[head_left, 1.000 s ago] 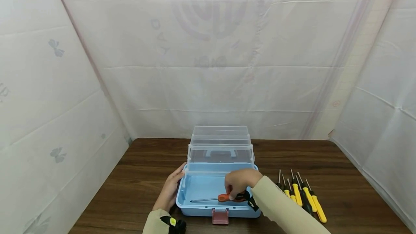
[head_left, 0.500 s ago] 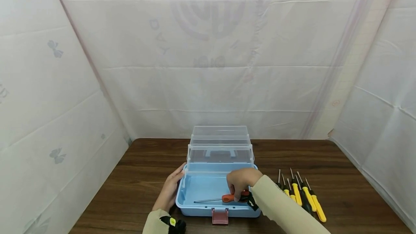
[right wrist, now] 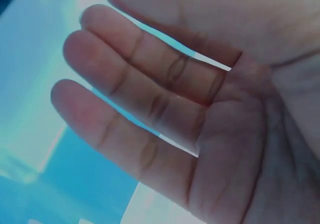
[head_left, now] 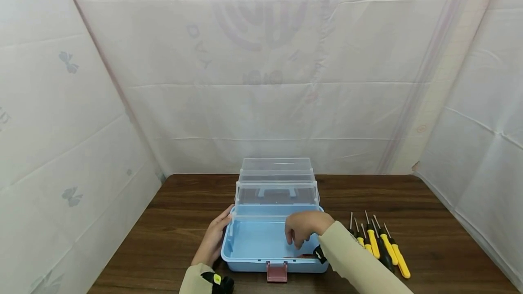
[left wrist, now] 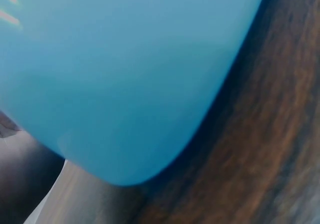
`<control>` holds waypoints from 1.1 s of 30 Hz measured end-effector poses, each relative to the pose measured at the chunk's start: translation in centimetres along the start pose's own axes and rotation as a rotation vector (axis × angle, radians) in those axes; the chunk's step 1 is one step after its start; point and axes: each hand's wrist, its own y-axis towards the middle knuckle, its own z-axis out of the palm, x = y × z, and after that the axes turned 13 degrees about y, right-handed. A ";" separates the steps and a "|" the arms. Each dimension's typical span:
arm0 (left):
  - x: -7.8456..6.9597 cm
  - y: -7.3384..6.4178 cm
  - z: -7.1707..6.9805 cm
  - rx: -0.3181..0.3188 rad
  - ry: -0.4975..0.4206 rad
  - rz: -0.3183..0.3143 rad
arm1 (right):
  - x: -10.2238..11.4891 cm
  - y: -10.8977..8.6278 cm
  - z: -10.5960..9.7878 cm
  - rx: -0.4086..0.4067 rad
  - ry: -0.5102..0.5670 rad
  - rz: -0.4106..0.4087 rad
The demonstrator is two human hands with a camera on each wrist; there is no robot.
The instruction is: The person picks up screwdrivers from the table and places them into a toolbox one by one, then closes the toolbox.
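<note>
- And along the front wall inside the light-blue plastic box (head_left: 247,266), a slim red-orange-handled screwdriver (head_left: 300,256) is seen lying lengthwise, left to right, its shaft masked by that wall.
- Just above, the right hand (head_left: 303,227) is held loose, grip released, fingers nearly straight.
- Against the box's left side, the left hand (head_left: 213,238) is rested, fingers extended, box touched.

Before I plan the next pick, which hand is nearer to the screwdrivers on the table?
Right. The right hand is over the open box, on the side towards the screwdrivers. The left hand is at the box's opposite side, farther away.
</note>
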 end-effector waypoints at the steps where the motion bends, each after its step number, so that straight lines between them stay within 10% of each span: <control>1: 0.0 0.0 0.0 0.000 -0.007 0.003 | -0.1 0.0 0.0 0.000 0.008 -0.004; 33: 0.1 0.3 -0.1 0.019 -0.035 0.025 | -1.7 -0.7 -0.9 0.006 0.210 -0.194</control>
